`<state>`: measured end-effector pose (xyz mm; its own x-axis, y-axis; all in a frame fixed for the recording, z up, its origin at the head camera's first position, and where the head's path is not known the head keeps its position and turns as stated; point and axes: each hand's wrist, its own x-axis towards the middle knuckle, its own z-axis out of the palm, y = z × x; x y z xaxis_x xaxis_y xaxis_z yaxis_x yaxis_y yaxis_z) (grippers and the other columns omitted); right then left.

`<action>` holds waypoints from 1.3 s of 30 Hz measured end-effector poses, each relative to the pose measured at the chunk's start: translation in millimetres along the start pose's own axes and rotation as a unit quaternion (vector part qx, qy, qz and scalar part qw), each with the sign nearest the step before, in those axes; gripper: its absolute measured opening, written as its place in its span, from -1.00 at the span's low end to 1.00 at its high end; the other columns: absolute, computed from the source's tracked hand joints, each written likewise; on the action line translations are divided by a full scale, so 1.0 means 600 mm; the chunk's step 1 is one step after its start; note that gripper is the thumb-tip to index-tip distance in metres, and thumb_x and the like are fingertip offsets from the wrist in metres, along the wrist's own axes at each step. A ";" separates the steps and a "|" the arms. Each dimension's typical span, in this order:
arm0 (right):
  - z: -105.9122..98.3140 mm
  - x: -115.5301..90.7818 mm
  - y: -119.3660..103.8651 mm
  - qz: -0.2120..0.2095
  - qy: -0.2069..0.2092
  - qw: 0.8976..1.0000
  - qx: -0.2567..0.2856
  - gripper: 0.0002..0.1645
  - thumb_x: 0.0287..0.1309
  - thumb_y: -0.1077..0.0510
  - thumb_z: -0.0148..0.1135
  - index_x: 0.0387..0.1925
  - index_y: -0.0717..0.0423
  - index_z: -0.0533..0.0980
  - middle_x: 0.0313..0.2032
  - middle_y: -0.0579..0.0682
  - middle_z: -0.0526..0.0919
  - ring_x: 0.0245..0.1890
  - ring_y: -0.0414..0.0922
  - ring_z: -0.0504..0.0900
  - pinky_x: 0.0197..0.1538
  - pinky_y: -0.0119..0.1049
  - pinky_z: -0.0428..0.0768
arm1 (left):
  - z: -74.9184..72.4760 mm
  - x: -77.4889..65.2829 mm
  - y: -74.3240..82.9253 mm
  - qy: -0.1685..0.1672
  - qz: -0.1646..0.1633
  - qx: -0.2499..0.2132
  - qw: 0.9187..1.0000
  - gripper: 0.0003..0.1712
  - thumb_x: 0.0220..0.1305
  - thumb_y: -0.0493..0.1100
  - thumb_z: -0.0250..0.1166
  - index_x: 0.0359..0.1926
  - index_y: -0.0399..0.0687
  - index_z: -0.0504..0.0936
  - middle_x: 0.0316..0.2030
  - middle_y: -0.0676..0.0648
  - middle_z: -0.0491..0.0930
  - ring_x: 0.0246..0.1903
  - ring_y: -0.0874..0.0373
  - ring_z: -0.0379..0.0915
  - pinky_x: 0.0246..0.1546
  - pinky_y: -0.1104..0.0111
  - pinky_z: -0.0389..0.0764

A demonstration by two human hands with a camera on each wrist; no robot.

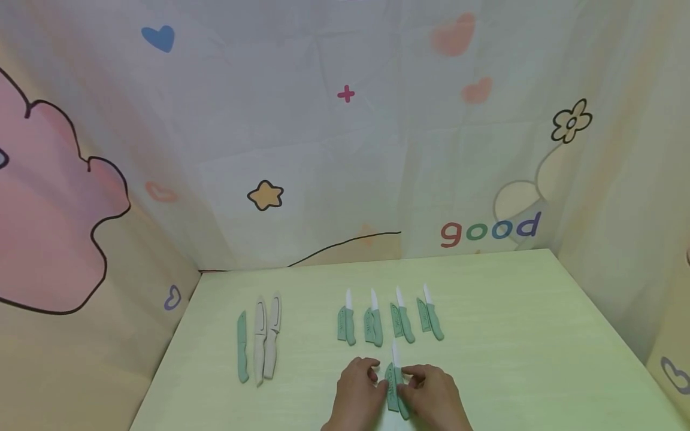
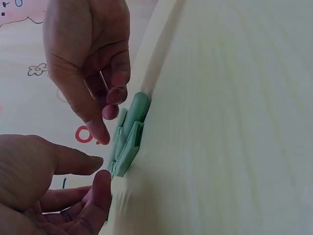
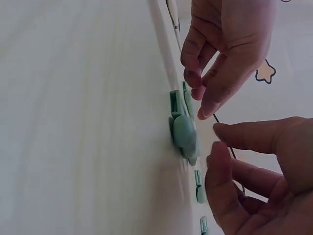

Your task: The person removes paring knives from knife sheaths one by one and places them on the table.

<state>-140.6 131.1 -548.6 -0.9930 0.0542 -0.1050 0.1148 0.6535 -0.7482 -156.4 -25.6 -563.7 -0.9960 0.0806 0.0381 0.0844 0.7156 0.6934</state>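
Observation:
A green-handled paring knife [image 1: 399, 383] with a white blade lies on the table near its front, and a green blade sheath [image 1: 392, 392] lies along its left side. To the left of the sheath is my left hand [image 1: 358, 389], fingers loosely bent with the thumb tip beside it. My right hand [image 1: 431, 392] is at the right of the handle, its thumb and index tip close by. Both wrist views show a gap between thumb and fingers of each hand, with nothing gripped. Whether a fingertip touches the knife or sheath cannot be made out.
Behind the hands, several green knives [image 1: 376, 326] stand in a row, each with a sheath alongside. At left lie a sheathed green knife [image 1: 242, 347] and two sheathed beige knives [image 1: 260, 341]. A printed curtain [image 1: 323, 149] hangs behind the pale green table [image 1: 512, 335].

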 end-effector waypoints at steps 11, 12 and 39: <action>0.011 0.002 -0.025 -0.032 -0.076 0.972 0.219 -0.64 0.10 0.17 0.34 -0.06 0.24 0.62 -0.43 0.01 0.63 -0.54 -0.05 0.59 -0.57 -0.23 0.68 | -0.035 -0.001 -0.035 0.006 -0.016 -0.076 0.997 -0.64 0.05 -0.20 0.45 -0.08 -0.12 0.64 -0.47 0.12 0.50 -0.55 0.41 0.45 -0.51 0.38 0.59; 0.014 0.002 -0.028 -0.031 -0.085 0.967 0.237 -0.63 0.11 0.18 0.33 -0.04 0.26 0.61 -0.42 0.03 0.64 -0.53 -0.03 0.60 -0.54 -0.22 0.69 | -0.040 -0.002 -0.038 0.006 -0.016 -0.077 0.997 -0.64 0.06 -0.20 0.44 -0.08 -0.13 0.63 -0.46 0.11 0.51 -0.54 0.41 0.46 -0.50 0.37 0.60; 0.169 0.028 -0.171 -0.028 -0.171 0.902 0.396 -0.54 0.25 0.20 0.18 0.14 0.36 0.46 -0.08 0.26 0.64 -0.17 -0.04 0.60 -0.09 -0.09 0.71 | -0.199 -0.030 -0.156 0.174 -0.072 0.073 0.979 -0.46 0.09 -0.30 0.35 0.14 -0.31 0.50 0.06 -0.37 0.42 -0.06 -0.30 0.32 -0.14 -0.12 0.51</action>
<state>-166.3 -11.7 -539.9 -0.9467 -0.2869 -0.1465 0.1830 -0.1046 -0.9775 -149.5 -176.6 -543.5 -0.9453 -0.2520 0.2071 -0.0807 0.7958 0.6001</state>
